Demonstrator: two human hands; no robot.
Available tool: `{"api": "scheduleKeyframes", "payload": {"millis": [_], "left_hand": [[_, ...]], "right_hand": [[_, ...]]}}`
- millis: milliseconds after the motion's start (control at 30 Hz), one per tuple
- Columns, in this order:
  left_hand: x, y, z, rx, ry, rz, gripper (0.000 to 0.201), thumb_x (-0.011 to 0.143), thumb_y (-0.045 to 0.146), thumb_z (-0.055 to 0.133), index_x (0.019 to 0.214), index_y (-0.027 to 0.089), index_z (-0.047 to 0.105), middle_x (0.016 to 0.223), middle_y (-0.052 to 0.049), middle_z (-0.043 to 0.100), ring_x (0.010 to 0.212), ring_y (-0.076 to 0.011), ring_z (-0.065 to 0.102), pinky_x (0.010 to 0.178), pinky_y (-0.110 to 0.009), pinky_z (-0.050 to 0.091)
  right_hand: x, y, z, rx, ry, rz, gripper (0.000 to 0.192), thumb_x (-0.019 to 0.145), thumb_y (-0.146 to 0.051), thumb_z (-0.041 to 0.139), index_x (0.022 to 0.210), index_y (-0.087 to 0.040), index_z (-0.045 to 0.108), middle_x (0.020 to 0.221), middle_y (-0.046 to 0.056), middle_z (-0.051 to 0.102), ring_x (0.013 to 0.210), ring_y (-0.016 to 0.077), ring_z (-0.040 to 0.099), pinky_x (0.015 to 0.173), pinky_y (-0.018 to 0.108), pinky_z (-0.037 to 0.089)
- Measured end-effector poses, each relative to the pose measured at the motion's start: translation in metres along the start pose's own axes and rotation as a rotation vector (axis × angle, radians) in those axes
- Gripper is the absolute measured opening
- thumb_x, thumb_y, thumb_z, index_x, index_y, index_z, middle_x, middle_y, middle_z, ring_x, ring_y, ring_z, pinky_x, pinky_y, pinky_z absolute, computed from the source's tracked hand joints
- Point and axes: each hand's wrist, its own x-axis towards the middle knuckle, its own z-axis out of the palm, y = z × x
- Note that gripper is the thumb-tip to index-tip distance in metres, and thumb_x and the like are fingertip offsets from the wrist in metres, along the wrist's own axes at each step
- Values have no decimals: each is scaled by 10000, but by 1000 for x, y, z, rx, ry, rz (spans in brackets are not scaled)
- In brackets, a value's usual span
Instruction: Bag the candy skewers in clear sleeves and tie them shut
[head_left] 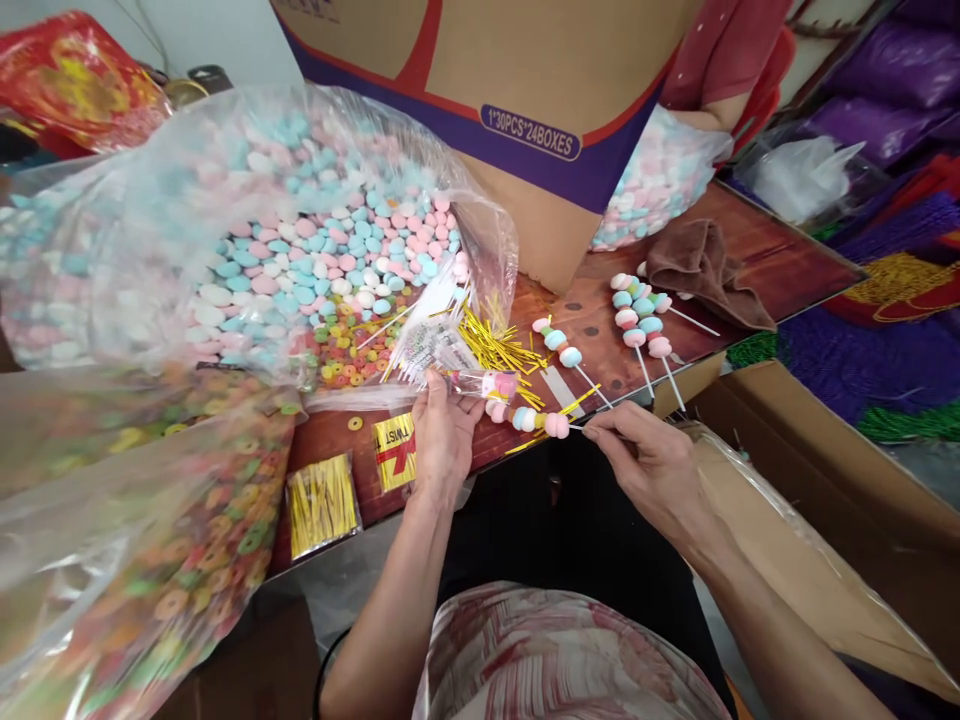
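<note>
My right hand pinches the white stick of a candy skewer threaded with pink, white, blue and yellowish pieces. The skewer lies nearly level, its far end close to my left hand. Between the thumb and fingers of that hand is a clear plastic sleeve with a pink and white print. Whether the skewer's tip is inside the sleeve or only beside it, I cannot tell. Just beyond are a heap of gold twist ties and white sticks. Another candy skewer rests on the table.
Several finished-looking skewers lie by a brown cloth. A large bag of marshmallows and a bag of ring candies fill the left. A cardboard box stands behind; an open carton is at right. Another person's arm shows beyond.
</note>
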Motion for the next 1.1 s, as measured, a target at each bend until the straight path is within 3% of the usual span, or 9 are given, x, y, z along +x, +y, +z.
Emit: {"api": "scheduleKeyframes", "payload": {"millis": [167, 467, 667, 833, 1100], "left_hand": [[-3, 1, 0, 42, 25, -46, 287, 857, 449, 666, 891, 169, 614, 838, -81, 737, 754, -187, 715, 791, -346, 550], [-3, -2, 0, 64, 16, -85, 309, 846, 469, 666, 875, 170, 594, 762, -70, 720, 735, -196, 718, 763, -338, 547], [-6, -3, 2, 94, -4, -66, 322, 845, 483, 664, 897, 173, 593, 836, -77, 737, 768, -199, 729, 766, -342, 558], [-11, -7, 2, 117, -28, -26, 338, 855, 498, 646, 959, 179, 605, 921, -77, 747, 826, -194, 731, 813, -343, 553], [-7, -9, -3, 166, -45, 11, 388, 849, 536, 638, 1035, 196, 620, 1047, -97, 736, 881, -220, 727, 807, -354, 567]], "right_hand": [[-2, -4, 2, -38, 30, 15, 156, 934, -268, 569, 790, -235, 619, 730, -4, 595, 648, 143, 555, 637, 286, 420], [10, -11, -6, -169, -85, -63, 192, 944, -263, 517, 781, -222, 609, 752, 11, 593, 659, 145, 557, 623, 281, 391], [25, -21, -14, -368, -218, -166, 258, 965, -242, 452, 746, -197, 583, 730, 21, 575, 642, 139, 543, 596, 272, 349], [31, -44, -12, -607, -233, -306, 224, 925, -129, 455, 752, -173, 590, 725, 32, 586, 596, 137, 517, 562, 285, 296], [36, -56, 1, -639, -233, -348, 241, 899, -101, 461, 691, -171, 558, 676, 31, 563, 543, 139, 486, 531, 296, 261]]}}
